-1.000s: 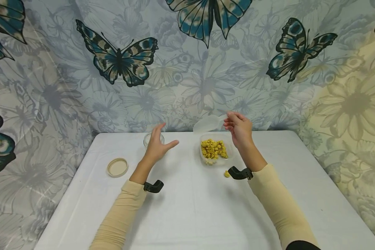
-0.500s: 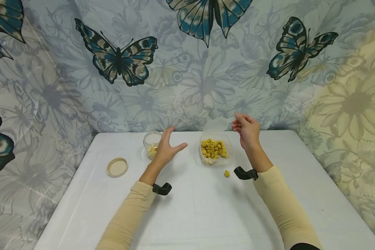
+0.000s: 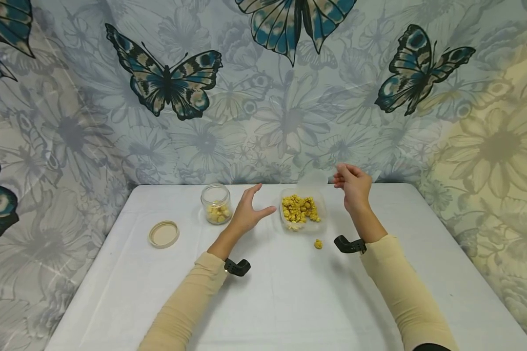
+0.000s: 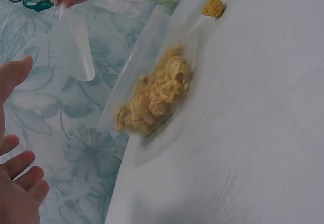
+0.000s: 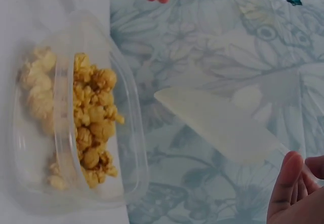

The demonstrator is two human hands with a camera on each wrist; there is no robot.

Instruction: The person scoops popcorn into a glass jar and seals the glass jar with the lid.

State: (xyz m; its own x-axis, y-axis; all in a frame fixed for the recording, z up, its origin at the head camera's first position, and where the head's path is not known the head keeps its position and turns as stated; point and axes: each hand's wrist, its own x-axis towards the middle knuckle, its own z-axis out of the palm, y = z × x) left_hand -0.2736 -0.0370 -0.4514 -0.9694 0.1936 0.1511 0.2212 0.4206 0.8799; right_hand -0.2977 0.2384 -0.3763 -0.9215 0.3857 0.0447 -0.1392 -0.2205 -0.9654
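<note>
My right hand (image 3: 355,192) pinches the thin handle of a translucent whitish scoop (image 5: 217,123). Its blade hangs in the air behind the clear plastic container (image 5: 135,102), where yellow popcorn (image 3: 299,208) is heaped; my thumb (image 5: 287,181) shows on the handle in the right wrist view. Between the container and a glass jar (image 3: 215,194), my left hand (image 3: 246,214) hovers with fingers and thumb spread, nothing in it. Some popcorn lies in the bottom of the uncovered jar.
A round cream lid (image 3: 164,234) lies at the left of the white-covered table (image 3: 272,307). One stray popcorn piece (image 3: 318,243) sits in front of the container. Butterfly-patterned cloth (image 3: 254,122) rises directly behind the table's back edge.
My left hand has moved right, away from the jar, which is now fully in view. My right hand has drifted right and slightly down with the scoop.
</note>
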